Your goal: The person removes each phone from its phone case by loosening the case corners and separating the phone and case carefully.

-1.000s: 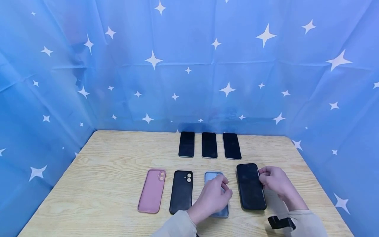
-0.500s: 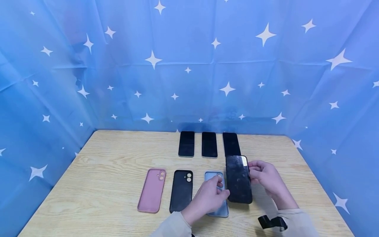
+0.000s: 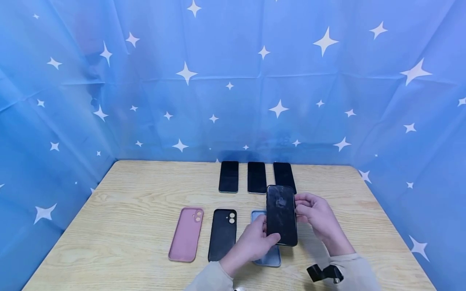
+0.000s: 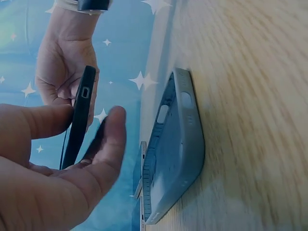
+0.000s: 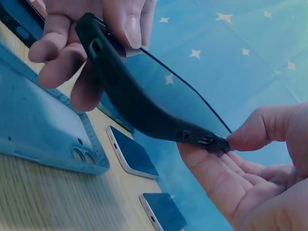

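Observation:
A phone in a black case [image 3: 281,216] is held above the table, screen up, between both hands. At its lower left edge, my left hand [image 3: 249,244] has its thumb on the screen side. Its other fingers reach below, some standing apart from the case in the left wrist view. My right hand [image 3: 320,220] pinches the opposite long edge, thumb above and fingers beneath in the right wrist view. The charging-port opening shows on the dark case [image 4: 83,103] end. Under the held phone lies a light blue phone case [image 3: 271,258], partly covered by it and my left hand.
A pink phone case [image 3: 185,234] and a black phone case [image 3: 223,234] lie left of the blue one. Toward the back edge stand in a row a left phone [image 3: 228,176], a middle phone [image 3: 256,178] and a right phone [image 3: 284,174]. A starry blue curtain [image 3: 233,101] hangs behind.
The right hand has lifted the phone in its black case and carried it left, over the blue case. The left hand has shifted slightly left and now grips its lower left edge.

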A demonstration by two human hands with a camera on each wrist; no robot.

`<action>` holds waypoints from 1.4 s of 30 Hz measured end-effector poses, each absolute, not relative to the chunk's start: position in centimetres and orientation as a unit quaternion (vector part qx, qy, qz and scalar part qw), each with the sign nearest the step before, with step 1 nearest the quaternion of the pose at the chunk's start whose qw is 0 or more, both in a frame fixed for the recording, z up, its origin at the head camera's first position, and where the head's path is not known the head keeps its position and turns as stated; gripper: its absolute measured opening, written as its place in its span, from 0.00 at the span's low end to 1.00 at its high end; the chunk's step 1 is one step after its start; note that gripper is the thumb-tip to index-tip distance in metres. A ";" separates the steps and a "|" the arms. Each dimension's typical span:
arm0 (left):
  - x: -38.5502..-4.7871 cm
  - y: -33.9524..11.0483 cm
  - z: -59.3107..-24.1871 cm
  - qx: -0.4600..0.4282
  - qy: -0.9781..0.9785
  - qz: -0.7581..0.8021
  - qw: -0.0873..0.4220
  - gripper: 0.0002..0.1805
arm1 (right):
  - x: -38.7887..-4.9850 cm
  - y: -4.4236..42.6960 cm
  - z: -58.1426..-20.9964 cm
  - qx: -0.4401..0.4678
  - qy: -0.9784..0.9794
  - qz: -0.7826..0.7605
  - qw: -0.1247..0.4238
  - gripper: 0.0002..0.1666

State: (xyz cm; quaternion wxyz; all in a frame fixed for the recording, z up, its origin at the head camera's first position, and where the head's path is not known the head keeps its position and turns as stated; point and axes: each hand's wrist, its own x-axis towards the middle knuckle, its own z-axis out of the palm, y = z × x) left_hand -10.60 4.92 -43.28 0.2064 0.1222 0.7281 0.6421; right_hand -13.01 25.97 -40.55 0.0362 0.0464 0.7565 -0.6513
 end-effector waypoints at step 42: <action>-10.5 4.4 -43.7 0.105 0.648 0.724 0.213 0.17 | -15.4 26.2 -39.6 -0.080 0.918 -0.387 -0.026 0.20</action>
